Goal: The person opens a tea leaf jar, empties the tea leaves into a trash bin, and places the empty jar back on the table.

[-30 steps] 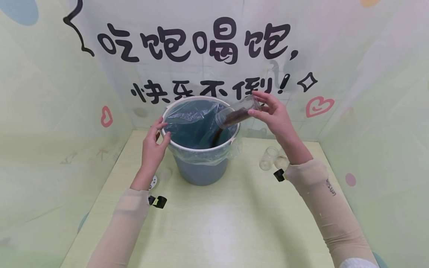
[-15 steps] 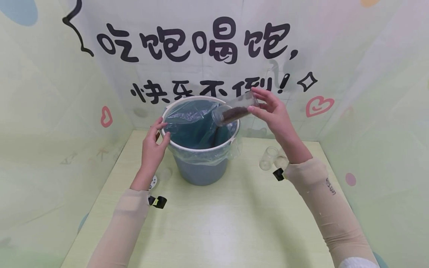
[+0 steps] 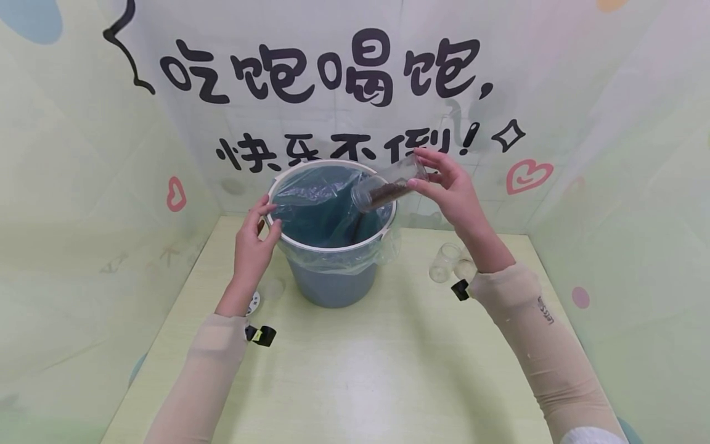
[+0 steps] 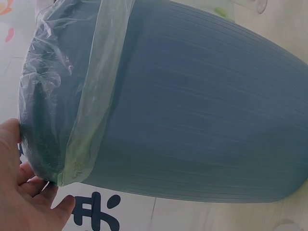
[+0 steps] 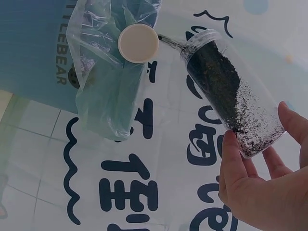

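Observation:
A blue-grey trash bin (image 3: 333, 287) stands on the table, its rim lined with a clear plastic bag (image 4: 89, 106). My left hand (image 3: 256, 240) holds the bin at the left of the rim, fingers bent against its edge. My right hand (image 3: 452, 191) grips a clear jar (image 5: 260, 98) near its base, with thumb and fingers on its sides. The jar is tilted mouth-down over the right part of the bin. Dark loose grains (image 5: 214, 77) lie along its lower wall, and a thin stream of them falls from the mouth. The bin's bottom is hidden.
Two clear jars (image 3: 445, 262) are at the right, partly behind my right forearm. A white printed disc (image 3: 253, 303) shows beside my left wrist. A pale round knob (image 5: 138, 43) sits at the bin's rim. Printed sheets enclose the table (image 3: 355, 370) at the back and sides.
The jar's mouth has shifted slightly left, and its tilt has varied a little. The falling stream has thinned and fewer grains are left inside. My left hand stays put.

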### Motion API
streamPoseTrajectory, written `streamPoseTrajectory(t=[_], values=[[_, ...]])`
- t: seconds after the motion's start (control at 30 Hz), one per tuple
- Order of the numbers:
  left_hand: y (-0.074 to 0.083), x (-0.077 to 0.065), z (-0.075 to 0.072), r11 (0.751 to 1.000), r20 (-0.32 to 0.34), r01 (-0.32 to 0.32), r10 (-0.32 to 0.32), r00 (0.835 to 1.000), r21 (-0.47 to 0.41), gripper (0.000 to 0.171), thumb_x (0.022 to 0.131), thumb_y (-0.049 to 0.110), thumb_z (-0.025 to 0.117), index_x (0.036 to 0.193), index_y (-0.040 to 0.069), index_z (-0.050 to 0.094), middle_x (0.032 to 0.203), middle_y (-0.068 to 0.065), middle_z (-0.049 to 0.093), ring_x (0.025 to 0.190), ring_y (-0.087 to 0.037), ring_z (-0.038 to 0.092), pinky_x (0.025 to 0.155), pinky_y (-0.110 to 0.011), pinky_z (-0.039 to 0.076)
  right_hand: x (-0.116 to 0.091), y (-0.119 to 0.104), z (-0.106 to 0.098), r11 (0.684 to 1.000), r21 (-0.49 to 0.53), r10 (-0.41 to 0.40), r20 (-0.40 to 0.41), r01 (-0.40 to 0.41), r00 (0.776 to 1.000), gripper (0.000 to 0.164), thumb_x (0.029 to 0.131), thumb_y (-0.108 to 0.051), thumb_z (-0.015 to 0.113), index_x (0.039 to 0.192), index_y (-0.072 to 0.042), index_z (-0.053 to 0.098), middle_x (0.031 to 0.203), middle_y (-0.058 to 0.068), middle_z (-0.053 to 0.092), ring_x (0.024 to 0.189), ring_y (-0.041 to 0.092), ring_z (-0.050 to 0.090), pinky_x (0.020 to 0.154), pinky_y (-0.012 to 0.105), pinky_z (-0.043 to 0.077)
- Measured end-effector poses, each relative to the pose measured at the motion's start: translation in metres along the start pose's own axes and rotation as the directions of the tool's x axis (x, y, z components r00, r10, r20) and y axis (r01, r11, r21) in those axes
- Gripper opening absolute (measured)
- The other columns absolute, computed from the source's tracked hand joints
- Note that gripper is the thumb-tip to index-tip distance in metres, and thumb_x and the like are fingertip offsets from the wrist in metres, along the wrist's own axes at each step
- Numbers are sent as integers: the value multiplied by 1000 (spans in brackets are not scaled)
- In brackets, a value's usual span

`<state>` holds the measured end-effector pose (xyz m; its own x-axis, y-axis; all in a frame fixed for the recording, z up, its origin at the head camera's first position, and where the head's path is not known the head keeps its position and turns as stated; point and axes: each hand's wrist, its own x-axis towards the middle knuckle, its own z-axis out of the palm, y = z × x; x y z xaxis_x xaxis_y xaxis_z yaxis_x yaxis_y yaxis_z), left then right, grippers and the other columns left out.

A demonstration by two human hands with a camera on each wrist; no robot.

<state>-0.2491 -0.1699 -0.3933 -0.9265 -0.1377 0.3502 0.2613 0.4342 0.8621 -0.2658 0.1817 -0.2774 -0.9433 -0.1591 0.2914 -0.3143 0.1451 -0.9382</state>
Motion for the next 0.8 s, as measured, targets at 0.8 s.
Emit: streamPoseTrajectory(t=[0.8], values=[[1, -1, -1, 1000, -6, 5, -5, 1000, -3, 37, 99, 16, 58, 134, 5, 57, 160, 0, 40, 150, -23, 33, 121, -49, 34, -2, 7, 2, 998, 29, 52, 23, -52, 998, 50, 95, -9, 64, 143, -9, 51, 142, 16, 53, 103, 13, 63, 87, 16, 57]])
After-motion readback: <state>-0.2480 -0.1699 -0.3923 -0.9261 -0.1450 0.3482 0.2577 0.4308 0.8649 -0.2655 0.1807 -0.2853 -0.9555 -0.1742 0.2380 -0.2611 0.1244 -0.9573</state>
